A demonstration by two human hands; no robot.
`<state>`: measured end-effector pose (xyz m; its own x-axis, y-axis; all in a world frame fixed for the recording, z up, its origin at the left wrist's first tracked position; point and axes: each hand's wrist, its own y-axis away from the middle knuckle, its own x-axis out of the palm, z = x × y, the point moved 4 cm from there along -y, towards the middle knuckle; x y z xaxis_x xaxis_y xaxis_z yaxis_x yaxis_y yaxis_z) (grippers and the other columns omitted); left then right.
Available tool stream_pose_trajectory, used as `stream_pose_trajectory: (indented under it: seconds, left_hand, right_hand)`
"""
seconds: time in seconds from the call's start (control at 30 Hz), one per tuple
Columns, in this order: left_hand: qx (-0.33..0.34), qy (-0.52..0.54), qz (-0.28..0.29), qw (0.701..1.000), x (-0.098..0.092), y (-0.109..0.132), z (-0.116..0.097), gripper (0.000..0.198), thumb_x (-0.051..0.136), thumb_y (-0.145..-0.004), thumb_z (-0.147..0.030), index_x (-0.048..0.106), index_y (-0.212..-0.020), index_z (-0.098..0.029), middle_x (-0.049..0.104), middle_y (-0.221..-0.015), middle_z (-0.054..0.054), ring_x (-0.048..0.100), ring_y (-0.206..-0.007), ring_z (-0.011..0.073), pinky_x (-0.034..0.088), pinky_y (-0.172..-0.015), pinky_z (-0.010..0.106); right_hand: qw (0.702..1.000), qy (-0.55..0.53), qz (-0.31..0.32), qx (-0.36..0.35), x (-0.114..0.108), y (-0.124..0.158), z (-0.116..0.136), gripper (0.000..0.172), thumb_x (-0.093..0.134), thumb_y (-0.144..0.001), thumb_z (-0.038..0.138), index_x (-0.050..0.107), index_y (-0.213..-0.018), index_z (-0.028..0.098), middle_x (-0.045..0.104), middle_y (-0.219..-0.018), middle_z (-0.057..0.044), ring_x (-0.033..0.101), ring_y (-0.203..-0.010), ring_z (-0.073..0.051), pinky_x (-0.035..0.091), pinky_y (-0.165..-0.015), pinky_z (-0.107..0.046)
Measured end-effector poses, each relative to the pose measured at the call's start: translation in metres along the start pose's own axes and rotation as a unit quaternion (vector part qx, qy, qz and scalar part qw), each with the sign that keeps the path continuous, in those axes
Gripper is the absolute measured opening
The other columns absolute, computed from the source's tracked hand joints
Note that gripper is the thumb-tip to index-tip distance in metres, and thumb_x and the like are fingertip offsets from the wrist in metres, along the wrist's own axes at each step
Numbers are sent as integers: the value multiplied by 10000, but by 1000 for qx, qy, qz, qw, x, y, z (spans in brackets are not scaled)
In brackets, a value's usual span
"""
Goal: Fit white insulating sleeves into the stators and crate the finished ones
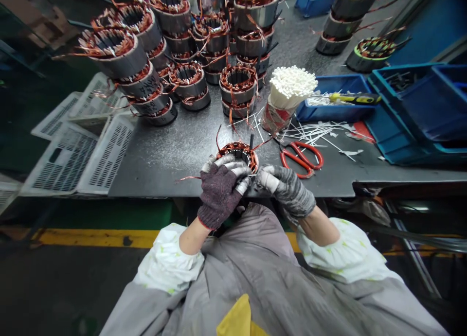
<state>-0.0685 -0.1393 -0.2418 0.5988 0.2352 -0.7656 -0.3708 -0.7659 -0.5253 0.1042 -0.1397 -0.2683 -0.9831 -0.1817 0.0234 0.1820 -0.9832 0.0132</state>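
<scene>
A motor stator [239, 151] with copper windings sits near the table's front edge, loose copper leads and a dark sleeve sticking up from it. My left hand [221, 190], in a dark purple glove with white-wrapped fingertips, is closed over the stator's near side and hides much of it. Close on its right, my right hand [288, 187], in a grey glove, pinches a thin white strip [252, 175] that looks like a cable tie, at the stator's near right rim. Red-handled scissors [301, 158] lie to the right of this hand.
Stacked stators [127, 68] stand across the back left. A cup [275, 114] holds white cable ties [292, 85], with loose ties [314, 133] beside it. Blue bins [335, 113] and teal bins [397, 136] stand right; white plastic crates [105, 156] stand left.
</scene>
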Motion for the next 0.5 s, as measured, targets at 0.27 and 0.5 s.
stream_pose_trajectory:
  seconds: [0.27, 0.5]
  left_hand:
    - [32, -27, 11, 999, -4, 5, 12, 176, 578, -993, -332, 707, -1048, -226, 774, -1115, 47, 636, -1238, 241, 386, -1124, 453]
    - [84, 18, 35, 996, 0, 7, -3, 121, 645, -966, -328, 715, -1030, -253, 776, -1109, 15, 640, -1224, 234, 396, -1102, 454]
  right_hand:
    - [993, -93, 13, 71, 8, 16, -6, 387, 690, -868, 588, 766, -912, 212, 706, -717, -5, 593, -578, -128, 527, -566, -269]
    - [999, 21, -28, -11, -4, 8, 16, 330, 639, -923, 525, 764, -889, 222, 760, -876, -45, 701, -798, -196, 593, -752, -327]
